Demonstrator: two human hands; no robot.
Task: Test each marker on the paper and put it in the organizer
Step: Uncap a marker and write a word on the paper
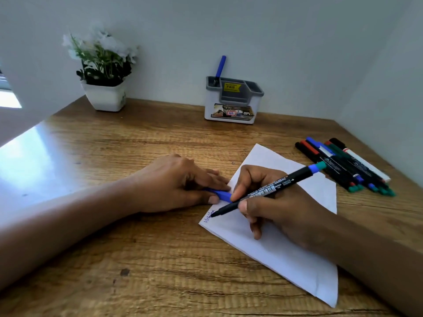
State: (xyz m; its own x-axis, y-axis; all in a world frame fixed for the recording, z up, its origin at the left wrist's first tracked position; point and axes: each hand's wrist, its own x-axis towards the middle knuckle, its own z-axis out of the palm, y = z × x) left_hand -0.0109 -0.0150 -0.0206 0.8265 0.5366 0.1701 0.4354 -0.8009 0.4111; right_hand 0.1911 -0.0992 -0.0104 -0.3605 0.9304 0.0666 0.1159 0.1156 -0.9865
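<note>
- Step in hand, by my judgement: the writing test of one marker. Stowing is not yet begun.
- My right hand (282, 210) pinches the marker (267, 191) low on its black barrel, between thumb and fingers. The barrel slants up and back over the knuckles to a blue end.
- The tip, just ahead of that pinch, touches the paper (286, 255) at the corner nearest my left hand. A short line of blue writing shows there; I cannot read it.
- My left hand (178, 181) rests on the table (137, 259) just beside the writing grip, fingers and thumb curled round the blue cap (220, 195).
- The organizer (231, 104) stands well beyond both hands, against the wall. One blue marker (220, 66) stands upright in its left compartment.
- The pile of markers (343, 165) lies outward of the right hand, past the paper's far edge, presumably awaiting test.
- A potted plant (104, 88) stands far off on the left hand's side and plays no part.
- Next move, as I judge it: lift the tip, bring the cap from the left-hand grip onto it squarely and press it home. After that comes a long forward reach to drop the marker into the organizer.
</note>
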